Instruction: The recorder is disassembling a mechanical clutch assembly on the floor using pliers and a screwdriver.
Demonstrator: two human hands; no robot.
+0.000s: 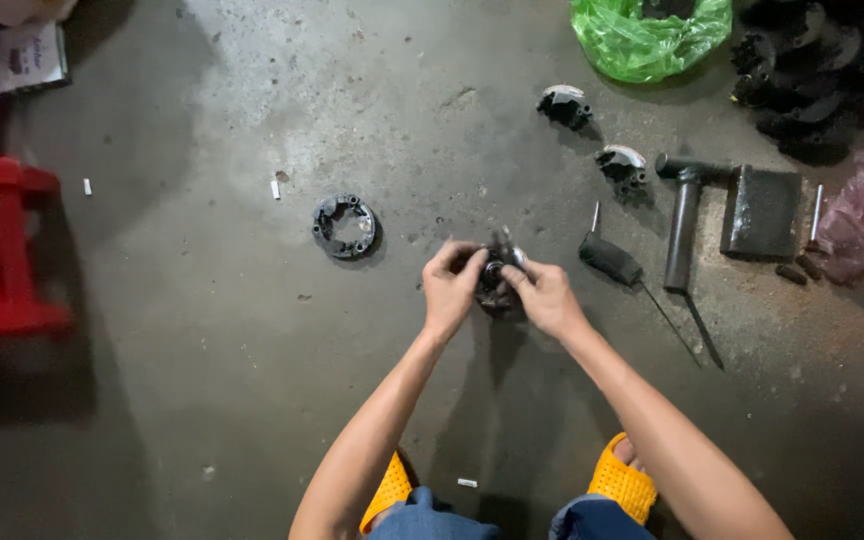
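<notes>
Step in hand: you look to be working a small dark metal part (495, 280) apart or together, holding it low over the concrete floor (202, 330) between both hands.
Left hand: your left hand (449, 283) is curled closed around the part's left side, fingers wrapped over its top edge.
Right hand: your right hand (544, 295) is closed on the right side, thumb and fingertips pinching near a short stub that sticks up from the part.
Where the part is: between your two hands, in front of your knees and yellow sandals (624, 482); whether it touches the floor, I cannot tell.
Nearby: a round toothed ring (344, 224) lies to your left, well apart; a black-handled screwdriver (614, 262) lies just right of your right hand, and a hammer (684, 215) and a dark metal block (762, 212) beyond it.
Next move, as I judge it: keep the left hand steady as the anchor and let the right fingers do the fine turning or pulling; a tool is within reach if the piece sticks.
</notes>
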